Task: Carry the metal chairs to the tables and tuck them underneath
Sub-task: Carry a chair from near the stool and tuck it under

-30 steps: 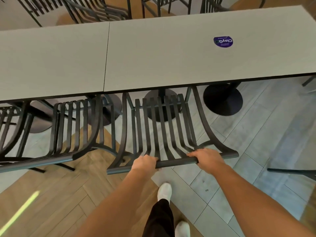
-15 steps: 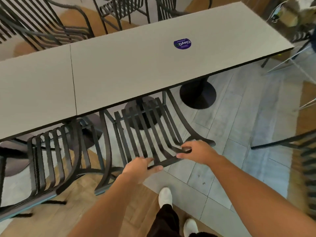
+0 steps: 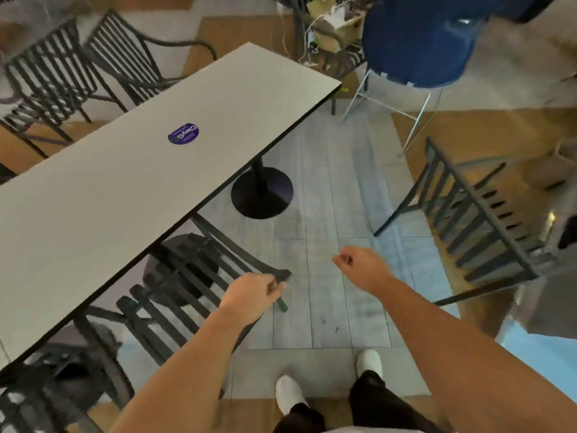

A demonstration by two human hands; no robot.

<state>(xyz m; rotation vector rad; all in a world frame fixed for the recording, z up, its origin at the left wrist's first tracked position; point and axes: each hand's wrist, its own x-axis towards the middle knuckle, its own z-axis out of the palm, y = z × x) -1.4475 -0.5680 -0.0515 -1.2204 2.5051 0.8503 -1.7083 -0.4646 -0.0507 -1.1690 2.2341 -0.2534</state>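
A black slatted metal chair point(image 3: 187, 276) stands tucked under the long grey table point(image 3: 125, 198), only its backrest sticking out. My left hand point(image 3: 249, 295) hangs just above the right end of the chair's top rail, fingers loosely curled, gripping nothing that I can see. My right hand point(image 3: 359, 267) floats free over the tiled floor to the right of the chair, loosely curled and empty. Another black metal chair point(image 3: 477, 214) stands away from any table at the right.
A second tucked chair point(image 3: 62, 385) shows blurred at the lower left. The table's round black base point(image 3: 262, 192) sits on the floor ahead. More dark chairs point(image 3: 62, 73) stand beyond the table. A blue stool point(image 3: 415, 42) on thin metal legs is at the top right.
Both hands have come off the chair's top rail. The view has swung right, bringing the loose chair and the blue stool into sight. The right hand moved right, away from the chair.
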